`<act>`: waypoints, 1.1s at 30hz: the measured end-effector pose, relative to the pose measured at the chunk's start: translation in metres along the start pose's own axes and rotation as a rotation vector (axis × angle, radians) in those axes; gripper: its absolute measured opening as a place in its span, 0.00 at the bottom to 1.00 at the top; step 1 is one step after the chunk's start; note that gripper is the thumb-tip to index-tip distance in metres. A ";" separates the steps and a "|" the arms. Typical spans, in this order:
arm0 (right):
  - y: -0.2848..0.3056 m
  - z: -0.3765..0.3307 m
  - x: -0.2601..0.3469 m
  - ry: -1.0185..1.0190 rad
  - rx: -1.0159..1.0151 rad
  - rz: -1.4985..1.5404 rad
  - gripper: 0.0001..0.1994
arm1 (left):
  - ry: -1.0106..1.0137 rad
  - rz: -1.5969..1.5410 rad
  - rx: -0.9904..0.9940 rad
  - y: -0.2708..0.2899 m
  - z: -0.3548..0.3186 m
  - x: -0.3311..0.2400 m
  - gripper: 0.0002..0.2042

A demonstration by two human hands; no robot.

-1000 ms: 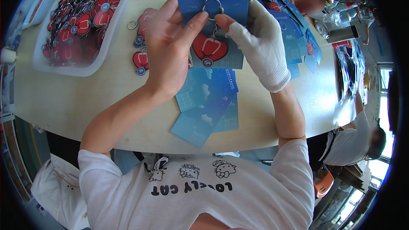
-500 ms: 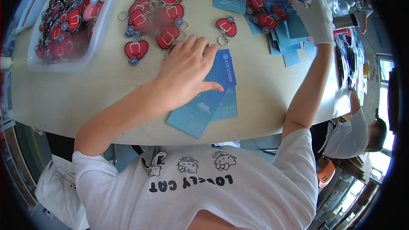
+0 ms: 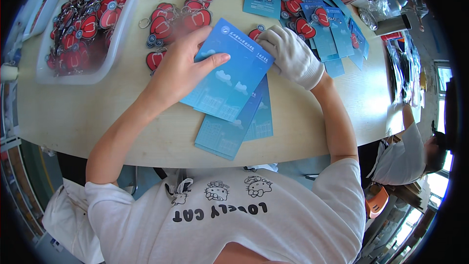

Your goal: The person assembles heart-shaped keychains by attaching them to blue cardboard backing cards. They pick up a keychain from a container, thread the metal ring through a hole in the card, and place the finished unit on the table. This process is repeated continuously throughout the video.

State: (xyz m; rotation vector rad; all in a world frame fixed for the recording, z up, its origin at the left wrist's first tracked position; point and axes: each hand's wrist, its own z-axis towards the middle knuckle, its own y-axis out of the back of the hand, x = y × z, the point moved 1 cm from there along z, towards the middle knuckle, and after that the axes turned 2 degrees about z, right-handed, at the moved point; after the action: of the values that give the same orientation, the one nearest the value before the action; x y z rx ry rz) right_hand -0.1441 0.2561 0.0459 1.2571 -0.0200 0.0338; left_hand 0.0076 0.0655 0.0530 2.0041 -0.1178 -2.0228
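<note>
My bare left hand (image 3: 178,71) grips a blue printed card (image 3: 234,76) by its left side, thumb on the front and fingers behind. Another card edge shows just under it. At the card's upper right corner, my white-gloved right hand (image 3: 295,61) has its fingers curled and pinched on the edge. Overlapping blue cards (image 3: 222,139) lie on the table below the held one. A red heart-shaped keychain (image 3: 255,33) is partly hidden beside my gloved fingers. Several more red keychains (image 3: 198,19) with metal rings lie beyond my left hand, some covered by it.
A clear plastic bin (image 3: 93,76) full of red keychains stands at the left on the table (image 3: 97,122). At the far right lie blue cards with keychains on them (image 3: 337,34). A metal cylinder (image 3: 393,25) lies behind them. Another person (image 3: 403,159) sits at the right.
My left hand has taken hold of a card and raised it off the others. My right hand has come from the far-right pile down to that card's corner.
</note>
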 end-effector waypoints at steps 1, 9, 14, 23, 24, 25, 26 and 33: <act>0.003 0.001 0.003 -0.019 0.044 0.007 0.18 | -0.063 -0.021 -0.100 -0.007 -0.005 0.005 0.15; 0.027 -0.006 -0.011 -0.298 -0.297 0.246 0.09 | -0.043 -0.336 -0.195 0.005 -0.025 -0.010 0.16; 0.050 -0.015 -0.020 -0.430 -0.360 0.585 0.08 | 0.203 -0.374 -0.027 0.010 -0.025 -0.014 0.14; 0.060 0.015 0.029 -0.516 -0.424 1.074 0.09 | -0.259 -0.308 -0.416 -0.012 0.016 -0.023 0.07; 0.061 0.024 0.032 -0.533 -0.409 1.045 0.08 | -0.265 -0.385 -0.411 -0.017 0.018 -0.027 0.08; 0.061 0.033 0.034 -0.512 -0.476 0.980 0.07 | -0.271 -0.467 -0.400 -0.022 0.019 -0.032 0.08; 0.060 0.039 0.034 -0.544 -0.524 0.945 0.07 | -0.277 -0.549 -0.387 -0.027 0.021 -0.036 0.08; 0.062 0.052 0.043 -0.623 -0.659 0.800 0.06 | -0.422 -0.573 -0.393 -0.033 0.024 -0.035 0.08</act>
State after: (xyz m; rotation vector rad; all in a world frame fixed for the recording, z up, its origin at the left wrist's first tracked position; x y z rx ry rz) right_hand -0.1036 0.2260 0.1222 0.4953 -0.9949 0.3008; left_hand -0.0215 0.1021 0.0785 1.4467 0.7882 -2.5278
